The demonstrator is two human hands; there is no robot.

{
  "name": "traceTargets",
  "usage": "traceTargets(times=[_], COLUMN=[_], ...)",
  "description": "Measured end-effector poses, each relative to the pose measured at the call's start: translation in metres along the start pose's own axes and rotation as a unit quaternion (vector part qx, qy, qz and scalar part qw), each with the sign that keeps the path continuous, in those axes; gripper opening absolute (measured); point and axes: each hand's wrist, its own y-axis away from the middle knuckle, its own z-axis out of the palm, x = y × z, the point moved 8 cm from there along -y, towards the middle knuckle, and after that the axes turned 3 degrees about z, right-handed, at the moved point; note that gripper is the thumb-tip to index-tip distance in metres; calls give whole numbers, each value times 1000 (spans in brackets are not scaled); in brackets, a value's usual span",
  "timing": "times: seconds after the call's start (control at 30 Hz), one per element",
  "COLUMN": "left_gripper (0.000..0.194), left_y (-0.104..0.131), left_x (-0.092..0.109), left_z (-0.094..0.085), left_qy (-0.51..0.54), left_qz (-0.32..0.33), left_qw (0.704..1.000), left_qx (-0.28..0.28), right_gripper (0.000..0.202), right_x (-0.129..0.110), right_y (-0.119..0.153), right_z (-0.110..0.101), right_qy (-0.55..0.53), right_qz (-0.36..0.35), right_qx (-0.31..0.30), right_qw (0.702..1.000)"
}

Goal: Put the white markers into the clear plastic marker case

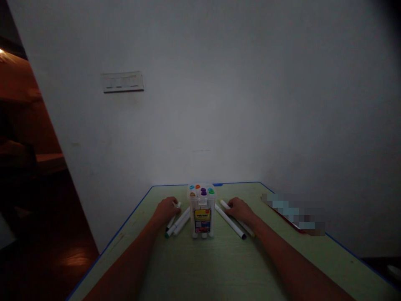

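A clear plastic marker box (202, 211) stood low in the centre of the frame, round coloured caps showing at its top and a yellow label, too small to read, on its front. The left hand (166, 209) lay curled over slim white markers (179, 222) just left of it; the right hand (239, 209) rested on two more white markers (231, 221). Whether either hand's fingers gripped a marker could not be told. The smooth pale green worktop (219, 267), edged in blue, met a plain white wall (219, 104) bearing a socket plate (123, 81).

White wall (219, 83) with plate (123, 81); green table (219, 267).
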Motion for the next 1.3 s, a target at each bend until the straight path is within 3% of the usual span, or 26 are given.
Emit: traceTargets(times=[0.17, 0.3, 0.6, 0.87, 1.07, 1.13, 1.2, 1.3], left_gripper=[25, 22, 28, 37, 18, 13, 16, 27], left_y=[5, 8, 7, 7, 5, 4, 6, 16], left_x=[25, 30, 27, 14, 3, 6, 11, 27], left_z=[4, 12, 12, 0, 1, -10, -32, -86], left_qy=[-39, -69, -95, -94, -85, -81, -83, -43], left_qz=[55, 53, 22, -9, -26, -22, -18, 0], left_qw=[997, 994, 994, 996, 996, 996, 995, 986], left_qx=[-39, -62, -40, 1, 4, 19, 48, 162], right_gripper=[24, 28, 26, 28, 28, 29, 28, 29], right_x=[0, 2, 1, 0, 1, 1, 1, -1], right_y=[-1, -3, -3, -1, -1, -1, -1, -2], right_z=[1, 3, 2, 1, 0, 1, 2, 2], right_qy=[3, 1, 0, -7, -11, -13, -11, -8], right_qz=[-7, -2, -5, 0, 2, 1, 3, -1], right_qx=[2, 6, 5, 3, 11, 12, 5, 10], right_qw=[1000, 1000, 1000, 1000, 1000, 1000, 1000, 1000])
